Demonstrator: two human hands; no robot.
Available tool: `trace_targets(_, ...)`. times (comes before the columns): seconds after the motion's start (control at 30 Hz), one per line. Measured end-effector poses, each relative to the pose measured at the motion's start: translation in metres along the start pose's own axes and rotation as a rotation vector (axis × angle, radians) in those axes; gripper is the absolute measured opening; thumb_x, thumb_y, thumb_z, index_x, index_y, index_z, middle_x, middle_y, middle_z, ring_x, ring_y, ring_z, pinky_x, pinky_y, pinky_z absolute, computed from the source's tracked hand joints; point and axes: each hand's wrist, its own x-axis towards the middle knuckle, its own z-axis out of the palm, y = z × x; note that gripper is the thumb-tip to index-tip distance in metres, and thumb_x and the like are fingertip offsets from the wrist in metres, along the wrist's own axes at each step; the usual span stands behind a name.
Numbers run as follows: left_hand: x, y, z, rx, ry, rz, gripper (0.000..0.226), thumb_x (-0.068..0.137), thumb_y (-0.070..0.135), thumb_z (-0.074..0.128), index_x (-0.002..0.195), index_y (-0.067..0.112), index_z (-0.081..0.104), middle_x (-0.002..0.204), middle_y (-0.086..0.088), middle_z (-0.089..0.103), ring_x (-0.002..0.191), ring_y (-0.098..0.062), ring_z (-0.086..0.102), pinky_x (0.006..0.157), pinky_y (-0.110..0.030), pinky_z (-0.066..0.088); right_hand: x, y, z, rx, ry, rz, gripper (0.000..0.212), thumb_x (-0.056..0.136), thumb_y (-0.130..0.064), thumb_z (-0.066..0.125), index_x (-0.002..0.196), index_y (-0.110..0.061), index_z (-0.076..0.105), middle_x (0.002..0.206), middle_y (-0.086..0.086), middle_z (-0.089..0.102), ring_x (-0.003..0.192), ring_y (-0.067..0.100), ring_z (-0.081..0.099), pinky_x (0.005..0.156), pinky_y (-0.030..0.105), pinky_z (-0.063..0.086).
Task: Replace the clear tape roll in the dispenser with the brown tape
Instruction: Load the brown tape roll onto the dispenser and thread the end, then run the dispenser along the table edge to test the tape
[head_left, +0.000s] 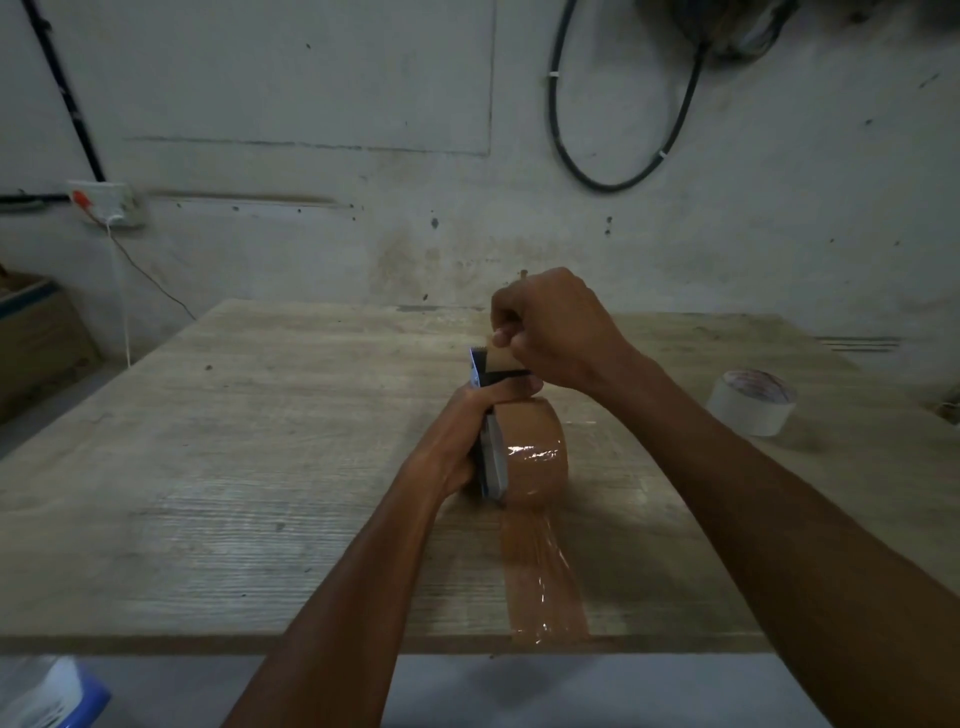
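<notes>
The brown tape roll (535, 452) sits in the tape dispenser (493, 457), which stands on edge in the middle of the wooden table (260, 467). My left hand (457, 441) grips the dispenser from the left side. My right hand (556, 332) is above its front end, pinching the loose end of brown tape near the blade. A strip of brown tape (545, 582) lies stuck on the table from the roll back to the near edge. The clear tape roll (753, 402) lies apart on the table at the right.
A cardboard box (36, 338) stands on the floor at the left. A wall socket (106, 202) with a thin wire, and a black cable loop (623, 130), are on the wall behind. A blue and white object (47, 696) shows at the bottom left corner.
</notes>
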Motion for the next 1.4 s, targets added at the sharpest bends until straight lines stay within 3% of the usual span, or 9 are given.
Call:
trace_targets(0.4, 0.008, -0.005, -0.004, -0.017, 0.067, 0.015, 0.044, 0.069, 0.045, 0.082, 0.101, 0.016, 0.069, 0.083, -0.003, 0.073, 0.075, -0.020, 0.068, 0.081, -0.039, 0.053, -0.011, 0.003, 0.001, 0.119, 0.060, 0.056, 0.019, 0.079, 0.003, 0.069, 0.086, -0.011, 0.078, 0.078, -0.001, 0.078, 0.071, 0.009, 0.071, 0.071, 0.037, 0.061)
trace_targets(0.53, 0.007, -0.003, -0.004, -0.024, 0.100, 0.011, 0.060, 0.062, 0.053, 0.083, 0.104, 0.012, 0.069, 0.096, -0.010, 0.073, 0.091, -0.027, 0.070, 0.092, -0.045, 0.055, -0.012, 0.001, -0.018, 0.296, 0.288, 0.053, 0.011, 0.087, 0.000, 0.069, 0.088, -0.008, 0.077, 0.075, -0.004, 0.072, 0.063, -0.015, 0.061, 0.064, 0.003, 0.047)
trace_targets(0.73, 0.006, -0.006, -0.005, -0.044, 0.117, 0.043, 0.102, 0.043, 0.069, 0.087, 0.121, 0.005, 0.066, 0.118, -0.016, 0.072, 0.109, -0.033, 0.069, 0.097, -0.048, 0.054, -0.054, -0.006, -0.021, 0.298, 0.386, 0.157, 0.004, 0.091, -0.015, 0.070, 0.090, -0.015, 0.073, 0.071, -0.017, 0.058, 0.060, -0.010, 0.053, 0.060, 0.003, 0.042)
trace_targets(0.83, 0.006, -0.008, -0.003, -0.050, 0.153, 0.041, 0.094, 0.052, 0.074, 0.080, 0.117, 0.006, 0.069, 0.115, -0.018, 0.072, 0.108, -0.034, 0.069, 0.097, -0.049, 0.054, -0.099, -0.021, 0.012, 0.199, 0.393, 0.053, 0.007, 0.089, -0.014, 0.067, 0.083, -0.015, 0.070, 0.075, -0.004, 0.064, 0.066, 0.004, 0.053, 0.064, 0.018, 0.042)
trace_targets(0.93, 0.004, -0.004, 0.003, 0.067, 0.261, 0.013, 0.071, 0.065, 0.076, 0.058, 0.082, 0.008, 0.065, 0.094, -0.018, 0.071, 0.085, -0.032, 0.069, 0.078, -0.044, 0.058, -0.136, -0.041, 0.048, 0.058, 0.197, -0.068, 0.015, 0.080, -0.014, 0.070, 0.094, -0.015, 0.072, 0.091, 0.001, 0.072, 0.082, 0.013, 0.062, 0.074, 0.025, 0.053)
trace_targets(1.03, 0.003, -0.004, 0.007, 0.078, 0.291, 0.088, 0.065, 0.058, 0.077, 0.058, 0.078, 0.015, 0.059, 0.075, -0.009, 0.070, 0.070, -0.023, 0.068, 0.070, -0.038, 0.058, -0.143, -0.051, 0.078, -0.045, 0.061, 0.124, 0.061, 0.059, -0.024, 0.087, 0.115, -0.007, 0.072, 0.109, 0.008, 0.076, 0.098, 0.019, 0.073, 0.085, 0.031, 0.060)
trace_targets(1.13, 0.002, -0.010, 0.007, 0.053, 0.248, 0.186, 0.038, 0.085, 0.057, 0.052, 0.088, 0.021, 0.061, 0.069, 0.001, 0.068, 0.056, -0.007, 0.067, 0.053, -0.021, 0.052, -0.127, -0.050, 0.095, -0.170, -0.014, 0.276, 0.075, 0.052, -0.028, 0.089, 0.118, 0.001, 0.071, 0.111, 0.015, 0.076, 0.097, 0.025, 0.075, 0.085, 0.035, 0.060)
trace_targets(1.23, 0.001, -0.010, 0.013, -0.002, 0.197, 0.208, 0.031, 0.092, 0.046, 0.047, 0.099, 0.019, 0.061, 0.083, -0.004, 0.066, 0.063, -0.010, 0.070, 0.056, -0.023, 0.054, -0.115, -0.043, 0.104, -0.151, -0.036, 0.360, 0.068, 0.073, -0.027, 0.078, 0.132, 0.000, 0.059, 0.123, 0.017, 0.069, 0.109, 0.030, 0.068, 0.099, 0.042, 0.052)
trace_targets(1.4, 0.005, -0.010, 0.011, -0.074, 0.120, 0.253, 0.044, 0.079, 0.044, 0.055, 0.110, 0.013, 0.058, 0.096, -0.007, 0.066, 0.077, -0.013, 0.071, 0.066, -0.027, 0.058, -0.105, -0.023, 0.103, -0.097, 0.012, 0.387, 0.037, 0.072, -0.025, 0.080, 0.104, -0.010, 0.070, 0.095, 0.007, 0.075, 0.085, 0.024, 0.071, 0.082, 0.038, 0.057)
